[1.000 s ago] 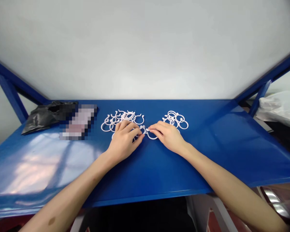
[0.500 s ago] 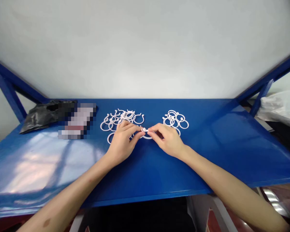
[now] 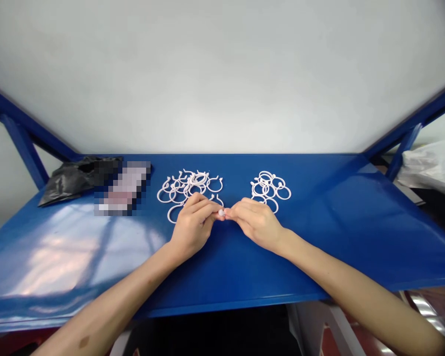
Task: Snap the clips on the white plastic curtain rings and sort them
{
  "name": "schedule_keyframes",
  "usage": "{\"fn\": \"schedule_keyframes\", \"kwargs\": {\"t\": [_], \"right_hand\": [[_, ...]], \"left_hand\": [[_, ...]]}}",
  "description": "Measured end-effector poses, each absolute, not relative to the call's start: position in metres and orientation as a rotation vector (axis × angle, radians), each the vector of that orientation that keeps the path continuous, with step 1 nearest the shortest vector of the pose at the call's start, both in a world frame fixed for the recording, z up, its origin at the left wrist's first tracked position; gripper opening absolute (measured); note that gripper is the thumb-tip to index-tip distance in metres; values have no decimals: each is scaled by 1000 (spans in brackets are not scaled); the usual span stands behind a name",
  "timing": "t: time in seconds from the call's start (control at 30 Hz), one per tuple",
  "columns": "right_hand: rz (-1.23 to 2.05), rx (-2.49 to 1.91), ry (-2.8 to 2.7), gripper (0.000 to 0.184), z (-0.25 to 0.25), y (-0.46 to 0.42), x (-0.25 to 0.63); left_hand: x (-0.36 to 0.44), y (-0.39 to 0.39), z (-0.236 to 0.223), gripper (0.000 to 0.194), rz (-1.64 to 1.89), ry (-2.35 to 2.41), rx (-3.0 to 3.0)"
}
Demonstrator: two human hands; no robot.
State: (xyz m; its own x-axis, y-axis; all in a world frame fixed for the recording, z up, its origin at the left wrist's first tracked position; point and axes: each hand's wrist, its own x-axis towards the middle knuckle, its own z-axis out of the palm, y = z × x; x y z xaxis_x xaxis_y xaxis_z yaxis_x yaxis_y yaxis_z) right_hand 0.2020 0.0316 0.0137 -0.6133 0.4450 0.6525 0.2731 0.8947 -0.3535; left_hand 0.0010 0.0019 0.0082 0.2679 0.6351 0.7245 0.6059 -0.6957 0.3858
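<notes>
My left hand (image 3: 193, 220) and my right hand (image 3: 256, 222) meet at the middle of the table, fingertips pinched together. Between them is a white plastic ring, like a shower curtain ring; only its white knob (image 3: 221, 212) shows, and the fingers hide the rest. Just beyond my left hand lies a loose pile of similar white rings (image 3: 172, 194), several with a gap between knobbed ends. A smaller group of white rings (image 3: 285, 198) lies beyond my right hand; most of these look closed.
The blue tabletop (image 3: 341, 227) runs back to a pale wall panel (image 3: 222, 79). At the left lie a black plastic bag (image 3: 65, 180) and a blurred-out flat object (image 3: 124, 190). Blue frame bars rise at both sides, with a whitish plastic bag (image 3: 432, 165) at the far right.
Both hands have come slightly nearer to me and closer together. The held ring's loop, partly visible before, is now hidden by the fingers. The view has shifted slightly.
</notes>
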Motion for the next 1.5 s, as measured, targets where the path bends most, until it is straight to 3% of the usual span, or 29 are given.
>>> {"fn": "schedule_keyframes", "kwargs": {"t": [0.27,0.4,0.6,0.7,0.87,0.97,1.13,1.27,1.37,1.5], "right_hand": [[96,-654,-2311,22,19,35,201],[-26,-1039,-2245,27,25,56,221],[-255,-1380,-2173,30,23,86,257],[-125,-1308,-2151,28,26,80,249],[617,-1136,-2198,20,27,47,211],[827,-1044,-2116,14,24,34,198],[628,-970,-2010,12,19,35,198],[466,-919,-2104,13,17,38,203],[411,-833,-2207,15,14,38,204],[430,-783,-2179,20,13,35,203]], "left_hand": [[-4,8,11,9,1341,1303,2569],[-12,10,14,24,1085,1433,2663],[-19,13,6,5,782,1466,2830],[-15,12,8,8,896,1362,2878],[-6,7,18,5,1240,1262,2879],[-6,7,19,6,1310,1251,2882],[-4,3,17,2,1244,1256,2539],[-4,3,17,17,1217,1418,2138],[-6,6,18,9,1160,1430,2100],[-10,10,20,16,1156,1394,2063]]}}
